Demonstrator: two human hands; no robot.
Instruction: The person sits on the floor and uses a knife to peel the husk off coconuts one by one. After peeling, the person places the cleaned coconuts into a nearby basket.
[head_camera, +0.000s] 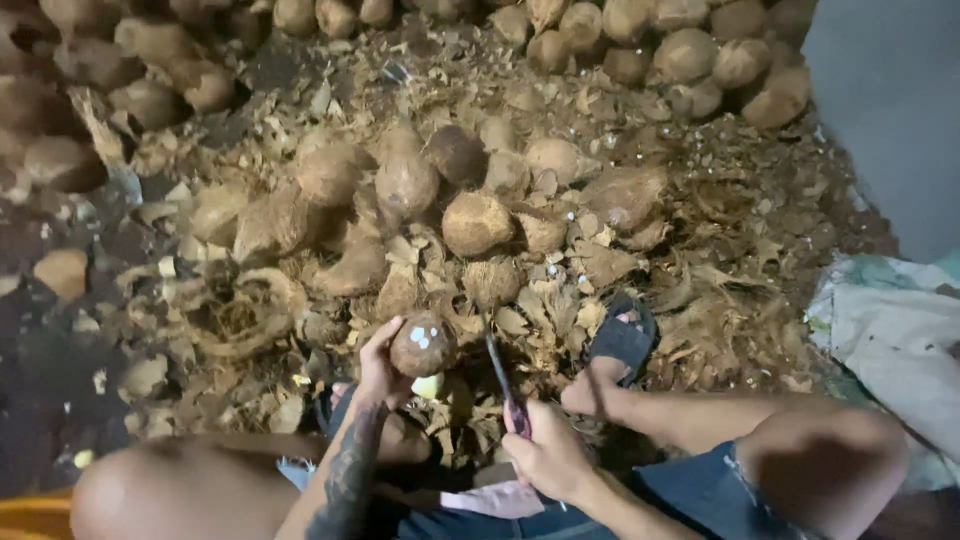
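My left hand (378, 366) grips a brown husked coconut (423, 343) with a few white chipped spots, held low between my knees. A pale chunk of coconut (428, 386) sits just under it. My right hand (543, 452) holds a dark knife (499, 374) by its reddish handle, blade pointing up and away, just right of the coconut and apart from it. My foot in a dark sandal (622, 338) rests on the husk litter to the right.
Several husked coconuts (476, 222) lie in a heap ahead, with more piled along the far edge (690, 52). Husk scraps and shell chips (700, 300) cover the ground. A crumpled white sack (900, 340) lies at right; an orange edge (35, 515) shows at bottom left.
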